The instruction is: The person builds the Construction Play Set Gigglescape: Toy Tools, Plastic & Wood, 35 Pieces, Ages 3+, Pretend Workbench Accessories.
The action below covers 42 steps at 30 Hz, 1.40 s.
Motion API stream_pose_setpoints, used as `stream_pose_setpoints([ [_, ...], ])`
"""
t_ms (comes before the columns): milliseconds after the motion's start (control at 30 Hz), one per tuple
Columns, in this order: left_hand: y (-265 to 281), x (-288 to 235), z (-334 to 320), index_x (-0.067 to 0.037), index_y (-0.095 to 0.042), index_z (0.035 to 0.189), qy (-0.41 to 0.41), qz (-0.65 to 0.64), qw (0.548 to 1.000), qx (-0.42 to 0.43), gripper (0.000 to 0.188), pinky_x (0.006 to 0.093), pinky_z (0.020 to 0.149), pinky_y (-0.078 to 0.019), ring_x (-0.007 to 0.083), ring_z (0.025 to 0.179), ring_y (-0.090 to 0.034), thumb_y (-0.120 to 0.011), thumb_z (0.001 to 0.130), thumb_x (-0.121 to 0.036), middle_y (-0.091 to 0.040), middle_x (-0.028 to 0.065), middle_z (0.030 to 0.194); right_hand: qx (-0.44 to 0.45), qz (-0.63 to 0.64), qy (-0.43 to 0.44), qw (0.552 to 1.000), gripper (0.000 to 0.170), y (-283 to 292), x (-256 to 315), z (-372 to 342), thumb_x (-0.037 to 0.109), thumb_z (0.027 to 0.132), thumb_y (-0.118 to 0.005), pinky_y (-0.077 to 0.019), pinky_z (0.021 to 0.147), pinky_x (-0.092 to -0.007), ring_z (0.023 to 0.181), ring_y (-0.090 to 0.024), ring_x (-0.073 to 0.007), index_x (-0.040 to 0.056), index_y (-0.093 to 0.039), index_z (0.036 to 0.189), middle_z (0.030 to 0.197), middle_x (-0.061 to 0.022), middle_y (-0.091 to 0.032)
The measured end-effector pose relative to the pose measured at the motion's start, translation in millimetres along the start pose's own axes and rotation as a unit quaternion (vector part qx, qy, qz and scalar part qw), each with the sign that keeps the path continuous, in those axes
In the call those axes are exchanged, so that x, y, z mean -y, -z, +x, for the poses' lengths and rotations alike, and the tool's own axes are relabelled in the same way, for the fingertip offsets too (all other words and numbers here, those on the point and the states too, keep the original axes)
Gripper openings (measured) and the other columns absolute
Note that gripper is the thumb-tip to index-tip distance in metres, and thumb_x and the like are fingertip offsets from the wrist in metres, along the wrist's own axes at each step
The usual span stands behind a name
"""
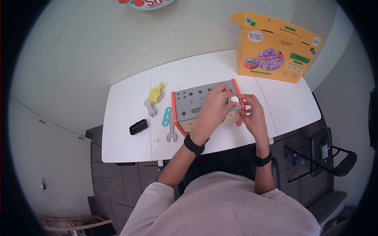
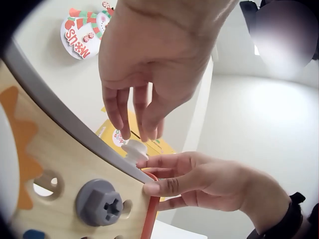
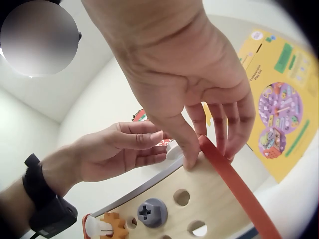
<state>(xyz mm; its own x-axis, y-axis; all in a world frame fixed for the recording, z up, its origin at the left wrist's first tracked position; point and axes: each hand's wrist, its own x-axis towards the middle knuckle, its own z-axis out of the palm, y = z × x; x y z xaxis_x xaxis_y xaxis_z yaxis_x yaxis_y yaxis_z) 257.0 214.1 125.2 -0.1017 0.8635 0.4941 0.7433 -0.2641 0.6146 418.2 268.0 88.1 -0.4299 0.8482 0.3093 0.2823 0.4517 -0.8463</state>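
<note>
A toy workbench (image 1: 188, 103) with a grey pegboard top, pale wooden sides and red end frames stands on the white table. At its right end, a white round-headed plastic piece (image 2: 134, 151) sits at the top edge. My left hand (image 1: 215, 107) is over that end, its loosely bent fingertips (image 2: 125, 133) right at the white piece. My right hand (image 1: 254, 115) pinches the red end frame (image 3: 239, 191), thumb on the wooden side and fingers beyond the frame. A grey hex-headed toy bolt (image 2: 99, 202) sits in the wooden side.
Left of the workbench lie a grey toy wrench (image 1: 171, 133), a teal perforated strip (image 1: 167, 117), a yellow toy piece (image 1: 156, 93) and a black case (image 1: 138, 127). A small white piece (image 1: 156, 141) lies near the front edge. A yellow box (image 1: 275, 55) stands at the back right.
</note>
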Motion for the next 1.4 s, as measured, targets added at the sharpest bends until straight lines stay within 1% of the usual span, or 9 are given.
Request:
stream_pose_setpoints([
  [333,-5.1,9.7,-6.3,-0.002,-0.074,0.107,-0.058,-0.02,0.998,0.028,0.037,0.0383,0.079,-0.0548,0.0346,0.09,-0.066,-0.074,0.072,0.01,-0.07,0.0139,0.101,0.003,0.007,0.014,1.0,0.05,-0.5,-9.2,4.6,-0.013,0.073,-0.076,-0.0631,0.074,-0.0318,0.096,-0.068,-0.0242,0.0039,-0.066,0.118,0.118,-0.0102,-0.063],
  [633,-27.9,8.3,-7.5,-0.008,-0.071,0.115,0.058,-0.091,0.994,0.002,0.044,0.0392,0.09,-0.0533,0.0315,0.108,-0.065,-0.066,0.076,0.012,-0.062,0.0123,0.118,0.031,0.0,0.003,1.0,0.052,-4.4,-23.4,4.8,-0.016,0.081,-0.066,-0.0601,0.074,-0.03,0.104,-0.065,-0.0225,0.0031,-0.056,0.128,0.127,-0.0107,-0.059],
  [700,-39.7,31.7,0.7,-0.01,-0.068,0.118,0.024,-0.213,0.976,0.031,0.043,0.0388,0.096,-0.0522,0.0298,0.116,-0.061,-0.068,0.079,0.007,-0.053,0.0102,0.128,0.041,0.004,0.004,0.999,0.052,-4.3,-33.1,6.7,-0.014,0.082,-0.067,-0.0601,0.075,-0.03,0.105,-0.065,-0.022,0.0031,-0.055,0.129,0.128,-0.0109,-0.058],
  [800,-18.6,29.2,-2.4,-0.011,-0.066,0.123,-0.092,-0.093,0.991,-0.008,0.045,0.0381,0.102,-0.0502,0.0296,0.123,-0.057,-0.071,0.08,0.003,-0.051,0.0117,0.133,0.067,-0.009,0.012,0.998,0.057,2.7,-30.4,6.7,-0.008,0.082,-0.073,-0.0597,0.079,-0.0317,0.109,-0.063,-0.0221,0.0037,-0.053,0.133,0.13,-0.0113,-0.058],
  [933,76.4,56.0,-18.6,-0.011,-0.066,0.12,-0.009,-0.069,0.992,-0.107,0.039,0.0388,0.106,-0.0489,0.0259,0.127,-0.055,-0.073,0.084,-0.001,-0.053,0.0089,0.133,0.034,-0.067,0.013,0.997,0.079,16.4,-1.2,-3.1,0.011,0.077,-0.087,-0.0579,0.084,-0.0375,0.112,-0.062,-0.0253,0.0073,-0.047,0.144,0.127,-0.0126,-0.056],
  [1033,128.7,156.2,-41.8,-0.006,-0.066,0.121,0.159,0.049,0.961,-0.222,0.031,0.0421,0.09,-0.0587,0.0291,0.106,-0.068,-0.068,0.09,-0.003,-0.06,0.0145,0.122,0.032,-0.041,-0.012,0.999,0.092,20.9,-4.5,-4.6,0.018,0.073,-0.092,-0.0568,0.088,-0.0383,0.117,-0.06,-0.0259,0.0079,-0.042,0.15,0.129,-0.014,-0.055],
  [1100,139.2,190.0,-55.2,-0.005,-0.068,0.114,0.24,0.209,0.925,-0.207,0.029,0.0432,0.088,-0.058,0.0309,0.107,-0.067,-0.073,0.087,-0.011,-0.058,0.0188,0.121,0.039,-0.045,-0.013,0.998,0.092,18.3,-7.9,-3.2,0.018,0.073,-0.092,-0.0568,0.088,-0.0383,0.116,-0.061,-0.026,0.0081,-0.043,0.15,0.129,-0.0144,-0.054],
  [1167,136.7,205.7,-62.0,-0.004,-0.069,0.113,0.455,0.373,0.806,-0.064,0.035,0.0434,0.084,-0.059,0.0315,0.108,-0.067,-0.076,0.085,-0.024,-0.062,0.0183,0.12,0.049,-0.049,-0.01,0.998,0.092,10.3,-6.0,1.9,0.018,0.072,-0.092,-0.0568,0.089,-0.0384,0.115,-0.061,-0.0261,0.0082,-0.043,0.15,0.129,-0.0148,-0.054],
  [1400,128.6,264.8,-65.9,-0.005,-0.067,0.119,0.492,0.391,0.776,0.056,0.051,0.0423,0.089,-0.0573,0.0315,0.107,-0.071,-0.079,0.081,-0.037,-0.071,0.0202,0.115,0.049,-0.077,0.044,0.995,0.084,-7.5,-18.6,5.7,0.002,0.071,-0.087,-0.0557,0.087,-0.0377,0.112,-0.06,-0.032,0.0077,-0.048,0.145,0.123,-0.0153,-0.054],
])
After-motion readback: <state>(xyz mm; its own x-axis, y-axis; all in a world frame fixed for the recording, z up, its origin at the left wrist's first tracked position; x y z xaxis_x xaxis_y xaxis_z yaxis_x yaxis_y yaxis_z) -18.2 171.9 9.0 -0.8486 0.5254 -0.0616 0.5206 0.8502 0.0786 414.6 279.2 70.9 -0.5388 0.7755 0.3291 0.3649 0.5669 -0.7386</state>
